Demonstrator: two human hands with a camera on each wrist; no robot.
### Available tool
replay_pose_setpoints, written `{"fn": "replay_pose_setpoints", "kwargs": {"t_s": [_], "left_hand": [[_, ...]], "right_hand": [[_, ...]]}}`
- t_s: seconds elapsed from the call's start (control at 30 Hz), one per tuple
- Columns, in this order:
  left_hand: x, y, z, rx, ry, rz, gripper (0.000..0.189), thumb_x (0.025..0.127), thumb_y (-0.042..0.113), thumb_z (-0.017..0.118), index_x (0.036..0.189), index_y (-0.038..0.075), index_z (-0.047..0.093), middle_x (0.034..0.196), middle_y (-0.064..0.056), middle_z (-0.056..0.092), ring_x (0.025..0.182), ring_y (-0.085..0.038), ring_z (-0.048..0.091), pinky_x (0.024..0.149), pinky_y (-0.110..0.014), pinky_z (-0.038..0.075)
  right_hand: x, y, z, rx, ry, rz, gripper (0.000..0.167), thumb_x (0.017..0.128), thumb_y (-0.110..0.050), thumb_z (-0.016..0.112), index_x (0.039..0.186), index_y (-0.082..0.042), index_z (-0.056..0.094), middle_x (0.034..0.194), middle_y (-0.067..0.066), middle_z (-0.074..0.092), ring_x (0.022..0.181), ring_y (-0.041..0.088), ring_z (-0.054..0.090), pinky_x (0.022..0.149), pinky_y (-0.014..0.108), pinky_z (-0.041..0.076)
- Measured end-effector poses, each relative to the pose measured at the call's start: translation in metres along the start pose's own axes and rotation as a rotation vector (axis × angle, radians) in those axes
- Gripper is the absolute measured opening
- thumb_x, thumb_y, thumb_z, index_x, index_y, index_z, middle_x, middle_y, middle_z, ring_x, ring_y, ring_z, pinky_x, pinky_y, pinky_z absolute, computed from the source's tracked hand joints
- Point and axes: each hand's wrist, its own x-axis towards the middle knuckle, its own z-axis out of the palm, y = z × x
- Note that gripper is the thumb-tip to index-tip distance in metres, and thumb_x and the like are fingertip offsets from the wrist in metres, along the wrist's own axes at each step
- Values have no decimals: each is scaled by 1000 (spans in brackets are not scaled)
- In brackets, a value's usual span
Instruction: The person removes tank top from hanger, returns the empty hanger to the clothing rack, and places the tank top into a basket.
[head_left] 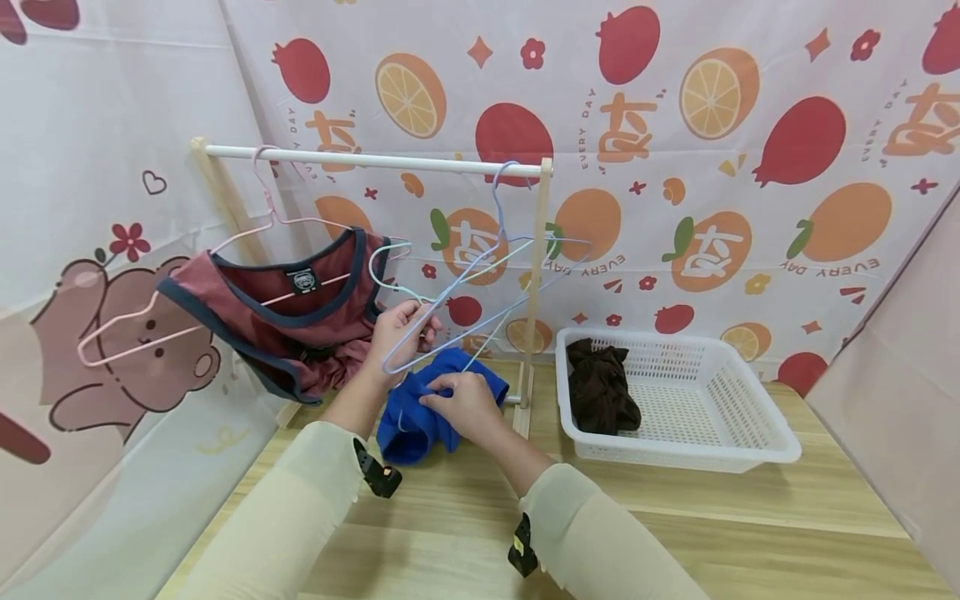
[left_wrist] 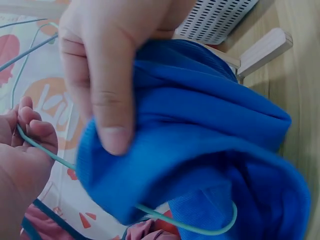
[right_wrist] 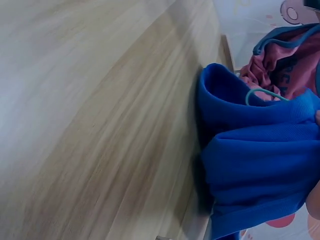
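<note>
My left hand (head_left: 401, 333) grips a mint-green hanger (left_wrist: 37, 145), fingers curled round its wire near the hook. One rounded end of that hanger runs through the opening of a bunched blue garment (head_left: 408, 433). From the right, my right hand (head_left: 468, 406) pinches the garment's edge, its thumb (left_wrist: 114, 137) lying on the cloth. In the right wrist view the blue garment (right_wrist: 260, 150) shows its wide opening near the tabletop, with only a sliver of hand at the right edge. A bare lavender hanger (head_left: 498, 237) on the rack overlaps my left hand in the head view.
A white rod (head_left: 360, 160) on wooden posts carries a pink hanger (head_left: 267, 196) with a dusty-red, navy-trimmed tank top (head_left: 225, 283) at left. Right of the rack, a white basket (head_left: 675, 454) holds dark brown cloth (head_left: 600, 387). A printed curtain (head_left: 465, 75) backs the wooden table (head_left: 450, 533).
</note>
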Motion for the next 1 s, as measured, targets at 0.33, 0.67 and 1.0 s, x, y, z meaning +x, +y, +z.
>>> {"fn": "replay_pose_setpoints", "kwargs": {"t_s": [0.33,0.67,1.0], "left_hand": [[2,2,-1,-181,69,21,26,104,16,48,117,-4,59,71,-2,64,54,-10,52,52,-21,47],[10,7,-5,-229,161,53,16,103,16,50,105,7,64,67,0,60,48,-9,51,48,-19,45],[15,15,-21,-126,209,6,28,101,24,55,116,3,64,64,3,60,46,-6,47,38,-21,42]], "right_hand": [[-6,9,12,-145,-217,-30,15,88,-30,75,95,-18,80,91,-11,76,92,2,67,83,19,52],[-14,22,18,-244,-316,-51,13,84,-29,78,92,-18,80,87,-12,75,87,1,65,80,18,51],[-13,43,8,-211,-254,11,10,85,-24,78,91,-15,79,90,-7,75,94,9,67,85,26,53]]}}
